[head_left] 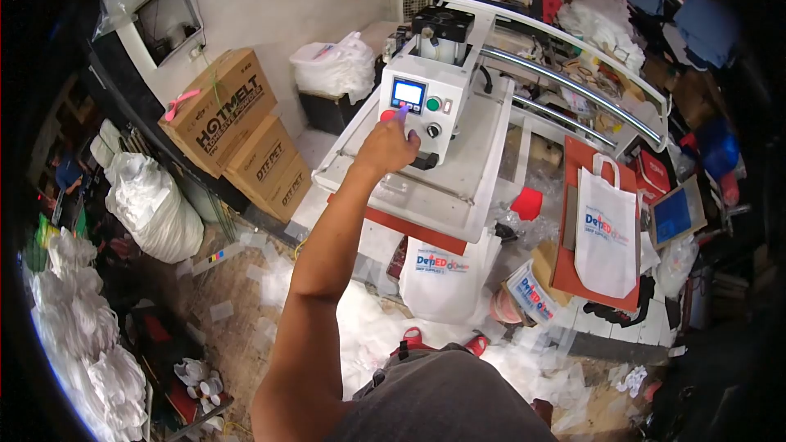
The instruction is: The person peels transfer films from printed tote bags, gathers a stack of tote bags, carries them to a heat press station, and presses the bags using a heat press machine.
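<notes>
My left hand (391,146) reaches up to the front of a white heat press machine (460,127). Its index finger is stretched out and touches the small keys under the lit screen (408,92); the other fingers curl inward and hold nothing. Around the fingertip are a green button (433,104), a partly covered red button (388,115) and a black knob (432,130). Under the press's flat plate (385,196), the edge of an orange-red pad (426,235) shows. On another orange-red pad (570,176) to the right lies a white printed tote bag (604,233). My right hand is out of sight.
Cardboard boxes (217,106) stand against the wall at left, near a stuffed white sack (153,205). White printed bags (442,290) hang below the press. Chrome rails (565,94) run behind it. White material and scraps (368,336) litter the floor around red footwear (413,336).
</notes>
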Available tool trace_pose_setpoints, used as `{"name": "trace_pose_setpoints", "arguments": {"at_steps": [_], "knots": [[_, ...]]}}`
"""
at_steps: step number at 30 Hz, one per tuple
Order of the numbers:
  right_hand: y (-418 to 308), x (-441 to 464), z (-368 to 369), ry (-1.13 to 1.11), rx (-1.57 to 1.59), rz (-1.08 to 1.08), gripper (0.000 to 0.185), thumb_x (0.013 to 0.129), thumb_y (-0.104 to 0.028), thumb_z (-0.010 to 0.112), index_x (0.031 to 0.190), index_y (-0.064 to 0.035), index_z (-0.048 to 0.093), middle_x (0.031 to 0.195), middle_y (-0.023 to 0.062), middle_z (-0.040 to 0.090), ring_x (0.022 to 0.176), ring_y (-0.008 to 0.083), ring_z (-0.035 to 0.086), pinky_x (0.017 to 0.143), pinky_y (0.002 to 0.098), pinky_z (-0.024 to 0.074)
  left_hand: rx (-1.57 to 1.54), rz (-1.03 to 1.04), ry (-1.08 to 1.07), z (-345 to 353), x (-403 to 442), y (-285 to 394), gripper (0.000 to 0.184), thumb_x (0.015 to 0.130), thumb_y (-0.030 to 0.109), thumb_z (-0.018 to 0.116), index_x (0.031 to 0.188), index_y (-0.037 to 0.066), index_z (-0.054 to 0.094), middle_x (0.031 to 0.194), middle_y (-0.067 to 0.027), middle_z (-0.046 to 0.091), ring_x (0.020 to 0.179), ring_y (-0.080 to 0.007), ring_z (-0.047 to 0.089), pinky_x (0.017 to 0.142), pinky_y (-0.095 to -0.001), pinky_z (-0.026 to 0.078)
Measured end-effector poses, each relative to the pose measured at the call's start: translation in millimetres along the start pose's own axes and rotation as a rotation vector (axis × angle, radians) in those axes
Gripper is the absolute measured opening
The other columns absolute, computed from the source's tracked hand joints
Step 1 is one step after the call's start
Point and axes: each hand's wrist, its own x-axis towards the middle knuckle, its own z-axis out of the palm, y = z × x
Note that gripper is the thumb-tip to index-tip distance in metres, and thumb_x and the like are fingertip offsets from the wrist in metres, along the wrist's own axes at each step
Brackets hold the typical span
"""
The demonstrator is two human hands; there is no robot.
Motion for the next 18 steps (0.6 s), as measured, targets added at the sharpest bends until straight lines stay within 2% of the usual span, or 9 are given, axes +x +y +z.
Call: {"name": "trace_pose_setpoints", "arguments": {"at_steps": [3,5,6,7,9,10,12,15,18], "knots": [[-12,11,7,-0.026,-0.032,-0.019,0.015,0.084,-0.020,0.055,0.089,-0.0056,0.059,0.076,0.0105,0.060,0.057,0.0251,0.063,0.049,0.0378,0.0491,0.049,0.051,0.050,14,10,-15,0.054,0.084,0.023,0.057,0.126,-0.009,0.047,0.091,-0.0312,0.064,0.089,-0.0450,0.062,0.081,-0.0495,0.050],[-47,26,19,-0.059,-0.089,-0.049,0.015,0.084,-0.020,0.055,0.088,-0.0056,0.059,0.075,0.0107,0.060,0.057,0.0250,0.063,0.049,0.0379,0.0492,0.172,0.295,0.142,43,27,-45,0.029,0.084,0.027,0.056,0.091,-0.001,0.060,0.092,-0.0291,0.063,0.090,-0.0419,0.061,0.079,-0.0504,0.049],[-73,38,29,-0.085,-0.124,-0.066,0.015,0.085,-0.020,0.055,0.087,-0.0056,0.059,0.075,0.0107,0.060,0.057,0.0249,0.063,0.049,0.0379,0.0492,0.240,0.410,0.200,57,33,-58,0.031,0.084,0.029,0.055,0.073,0.003,0.067,0.093,-0.0280,0.062,0.091,-0.0403,0.060,0.078,-0.0509,0.048],[-97,46,42,-0.103,-0.162,-0.091,0.016,0.085,-0.020,0.055,0.087,-0.0056,0.059,0.074,0.0108,0.060,0.057,0.0249,0.063,0.049,0.0379,0.0493,0.119,0.283,0.153,52,36,-58,0.031,0.083,0.027,0.053,0.071,0.002,0.067,0.088,-0.0242,0.065,0.083,-0.0384,0.062,0.074,-0.0491,0.049],[-140,59,63,-0.140,-0.233,-0.136,0.016,0.085,-0.021,0.055,0.086,-0.0057,0.059,0.073,0.0109,0.061,0.057,0.0247,0.063,0.050,0.0380,0.0494,0.083,0.297,0.147,27,30,-47,0.024,0.077,0.020,0.055,0.077,0.000,0.069,0.085,-0.0241,0.066,0.081,-0.0417,0.063,0.077,-0.0499,0.051],[-157,62,72,-0.155,-0.262,-0.154,0.016,0.085,-0.021,0.055,0.085,-0.0057,0.059,0.073,0.0110,0.061,0.057,0.0247,0.063,0.050,0.0381,0.0495,-0.087,0.089,0.164,34,33,-49,0.032,0.076,0.020,0.055,0.096,-0.001,0.067,0.092,-0.0271,0.066,0.092,-0.0424,0.063,0.085,-0.0476,0.051],[-183,65,89,-0.176,-0.295,-0.198,0.016,0.085,-0.021,0.055,0.084,-0.0057,0.059,0.072,0.0111,0.061,0.057,0.0246,0.063,0.050,0.0381,0.0496,-0.161,0.089,0.038,10,9,-34,0.049,0.077,0.021,0.054,0.119,-0.003,0.057,0.099,-0.0293,0.064,0.098,-0.0418,0.063,0.089,-0.0449,0.050],[-216,66,111,-0.216,-0.337,-0.256,0.017,0.085,-0.022,0.055,0.083,-0.0058,0.059,0.071,0.0113,0.061,0.056,0.0244,0.063,0.050,0.0383,0.0497,-0.173,0.031,0.019,15,3,-29,0.057,0.078,0.021,0.055,0.130,-0.002,0.048,0.102,-0.0282,0.064,0.098,-0.0414,0.063,0.088,-0.0456,0.050],[-238,64,125,-0.255,-0.360,-0.307,0.018,0.086,-0.022,0.055,0.081,-0.0058,0.059,0.069,0.0115,0.061,0.056,0.0243,0.063,0.050,0.0384,0.0499,-0.145,0.034,0.060,7,-9,-24,0.055,0.081,0.022,0.055,0.131,-0.001,0.049,0.095,-0.0291,0.065,0.092,-0.0426,0.063,0.085,-0.0471,0.050]]}}
